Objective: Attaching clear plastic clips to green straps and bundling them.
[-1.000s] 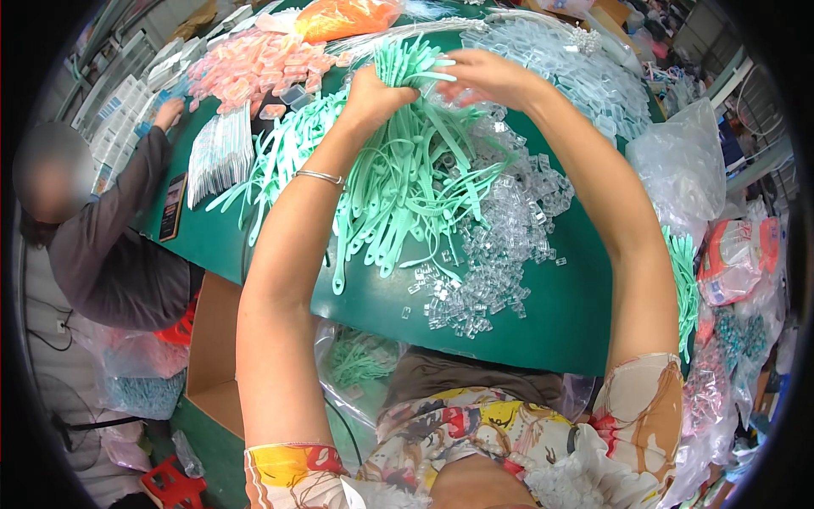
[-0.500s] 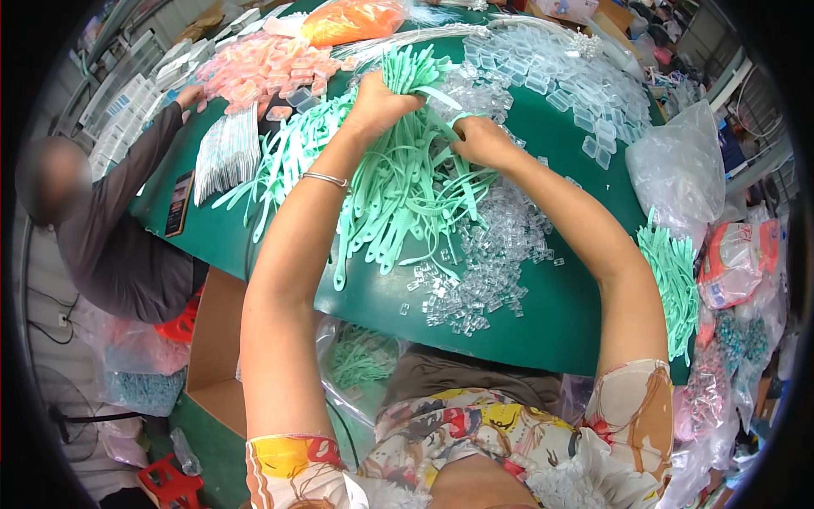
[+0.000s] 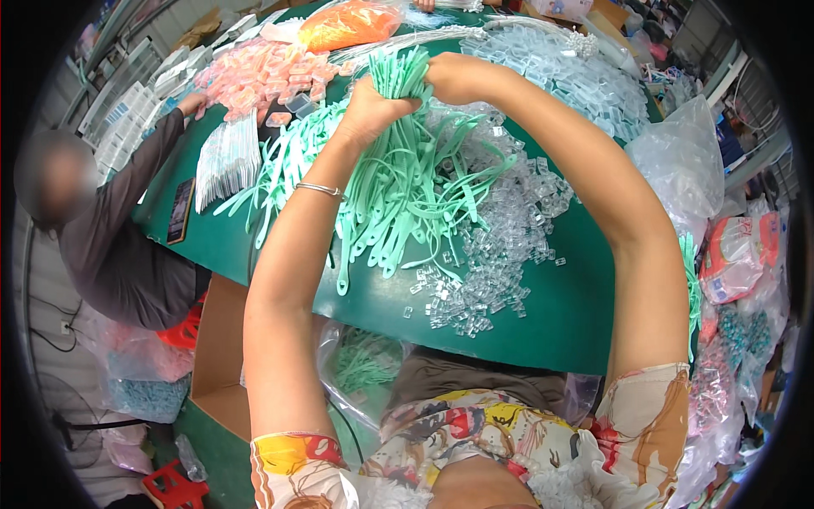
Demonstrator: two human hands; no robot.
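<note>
My left hand (image 3: 379,109) is closed around an upright bunch of mint-green plastic straps (image 3: 400,75), whose tips stick out above the fist. Against the right side of that bunch is my right hand (image 3: 458,78), its fingers curled in at the straps; the fingertips are hidden behind them. Below both hands spreads a loose heap of the same straps (image 3: 381,199), long and thin with rounded, holed ends. Small clear plastic pieces (image 3: 487,271) lie scattered to the right of the heap and toward the near table edge.
On the green table (image 3: 356,297) are orange-pink plastic pieces (image 3: 271,72), pale clear cases (image 3: 560,76), a stack of white strips (image 3: 227,161) and a phone (image 3: 181,210). A co-worker (image 3: 127,229) sits at the left. Plastic bags (image 3: 678,161) stand at the right.
My right hand has moved up and left, from the heap's right side to the top of the bunch. The left hand keeps its grip, shifted slightly left.
</note>
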